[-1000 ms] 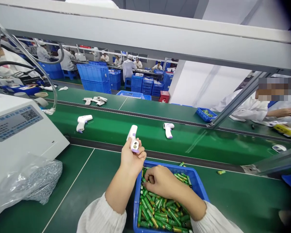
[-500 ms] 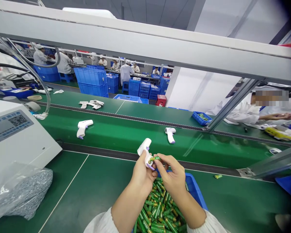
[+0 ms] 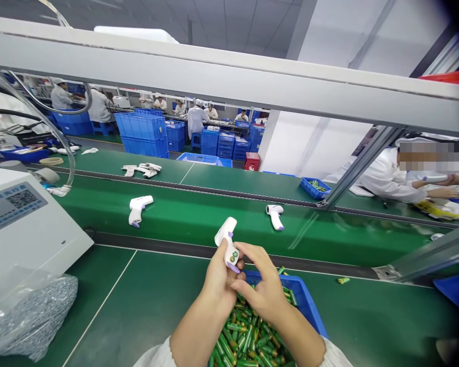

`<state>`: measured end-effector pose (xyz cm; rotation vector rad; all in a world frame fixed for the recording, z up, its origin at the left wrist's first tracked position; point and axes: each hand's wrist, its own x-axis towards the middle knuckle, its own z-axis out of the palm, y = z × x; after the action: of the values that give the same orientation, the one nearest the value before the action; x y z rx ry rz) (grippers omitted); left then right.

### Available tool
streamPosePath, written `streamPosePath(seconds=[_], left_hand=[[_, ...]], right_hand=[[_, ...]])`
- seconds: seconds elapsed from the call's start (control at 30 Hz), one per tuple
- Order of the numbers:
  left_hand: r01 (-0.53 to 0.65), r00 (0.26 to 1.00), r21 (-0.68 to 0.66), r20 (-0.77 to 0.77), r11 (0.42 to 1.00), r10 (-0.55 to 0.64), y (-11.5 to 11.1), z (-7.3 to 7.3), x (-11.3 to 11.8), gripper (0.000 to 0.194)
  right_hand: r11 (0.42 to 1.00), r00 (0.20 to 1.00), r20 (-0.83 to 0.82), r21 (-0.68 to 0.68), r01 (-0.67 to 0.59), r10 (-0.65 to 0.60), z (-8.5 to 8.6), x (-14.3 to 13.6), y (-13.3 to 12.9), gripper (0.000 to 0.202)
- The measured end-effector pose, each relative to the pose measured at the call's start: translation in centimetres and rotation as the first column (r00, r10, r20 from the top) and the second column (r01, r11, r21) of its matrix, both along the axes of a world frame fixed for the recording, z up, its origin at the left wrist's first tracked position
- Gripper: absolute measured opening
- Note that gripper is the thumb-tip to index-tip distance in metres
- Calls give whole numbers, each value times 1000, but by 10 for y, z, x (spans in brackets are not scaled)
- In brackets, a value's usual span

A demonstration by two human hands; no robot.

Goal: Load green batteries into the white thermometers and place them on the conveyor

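My left hand (image 3: pixel 219 275) is wrapped around a white infrared thermometer (image 3: pixel 226 234) with purple parts. The handle's base is uncovered and faces me, its purple flap swung down. Two battery ends show inside the opening. Beside it is my right hand (image 3: pixel 265 283), thumb and forefinger apart with nothing between them; the forefinger's tip is close to the handle's edge, and I cannot tell if it touches. Under both hands stands a blue bin (image 3: pixel 309 300) heaped with green and gold batteries (image 3: pixel 248 334), partly covered by my forearms.
Two more thermometers lie on the green belt, a left one (image 3: pixel 138 209) and a right one (image 3: pixel 276 216). A loose battery (image 3: pixel 343 280) rests right of the bin. At left are a white machine (image 3: pixel 30 219) and a plastic bag (image 3: pixel 38 316). A metal post (image 3: pixel 361 168) slants at right; co-workers sit beyond.
The battery that was between my right fingers now sits in the thermometer's handle, and those fingers have spread. On the belt, the two other thermometers have shifted right.
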<state>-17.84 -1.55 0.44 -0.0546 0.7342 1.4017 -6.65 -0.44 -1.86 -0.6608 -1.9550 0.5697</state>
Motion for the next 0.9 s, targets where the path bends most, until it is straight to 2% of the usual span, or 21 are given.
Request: streamPosePath(seconds=[0.07,0.17,0.3,0.43,0.57,0.7,0.83,0.9], left_hand=[[-1,1000,-13,12,1000,1,-2,1,3,24],[21,1000,1,16,1000,-21,-5,5,8,20],[-33,999,-29,-31,999,32,-9,11,14,19],[-126,989,-48,-80,991,122,-13,16,14,16],[-149,985,-44,-98,988,144,-14,19,15,18],[-158,982,-13,-105,987,156,-15,23,21,21],[-188,974,-14,-131,982,184,-17,26,23,20],[-163,972,4,-173,987,161,-16,22,18,21]], right_hand=[[999,998,-49,-41,30,-32,-1,-3,1,32],[975,984,-158,-217,44,-80,-2,-6,4,18],[915,944,-329,-385,-119,-15,-4,-9,6,11],[855,881,-472,-439,-276,42,-6,-14,3,9],[822,859,-512,-478,-311,27,-7,-17,1,6],[799,837,-546,-522,-299,-44,-6,-15,1,8],[785,818,-575,-510,-352,-6,-5,-16,0,8],[762,808,-589,-521,-384,4,-6,-18,1,9]])
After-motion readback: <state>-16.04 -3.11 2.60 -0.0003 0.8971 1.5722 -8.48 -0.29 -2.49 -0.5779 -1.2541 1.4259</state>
